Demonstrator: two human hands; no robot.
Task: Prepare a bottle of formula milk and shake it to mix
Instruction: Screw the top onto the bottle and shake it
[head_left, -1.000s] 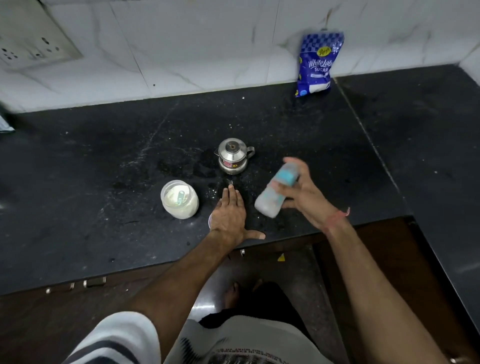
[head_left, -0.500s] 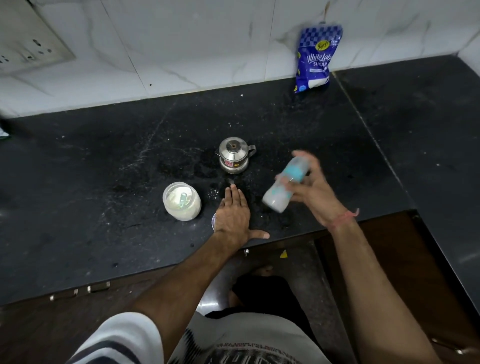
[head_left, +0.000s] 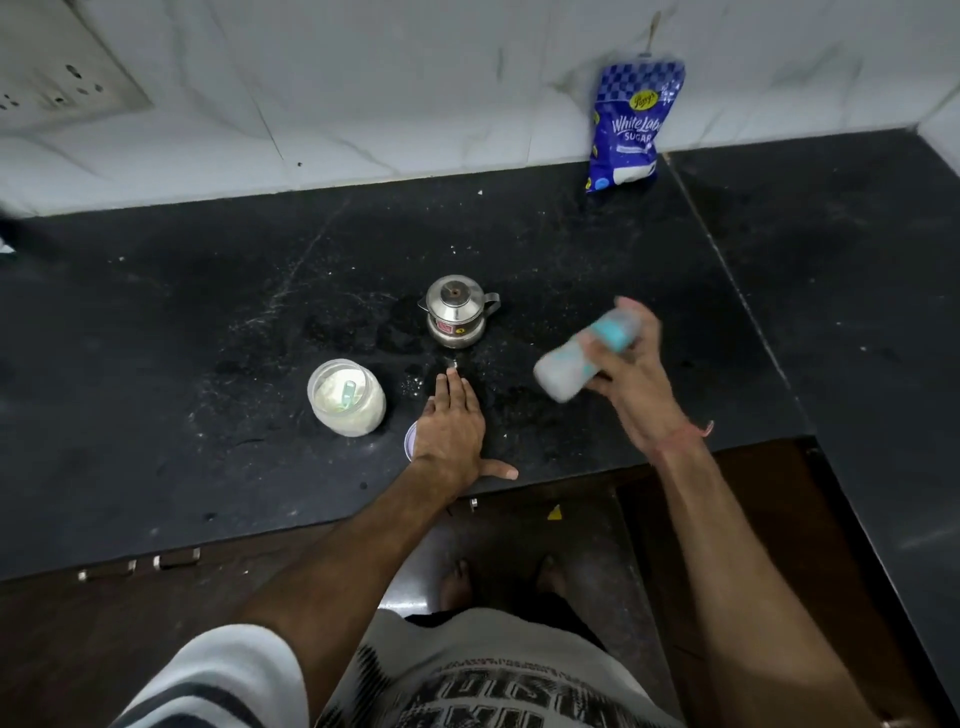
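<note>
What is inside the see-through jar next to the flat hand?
The jar holds pale powder with a small light-green scoop stuck in it. The powder covers the scoop's lower end and the jar's bottom, so those cannot be seen.

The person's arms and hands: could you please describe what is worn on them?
Both forearms are bare. The right hand has a thin reddish thread tied round its wrist, its loose end sticking out. The left hand shows nothing worn; that arm's upper part has a short white sleeve with dark stripes.
</note>
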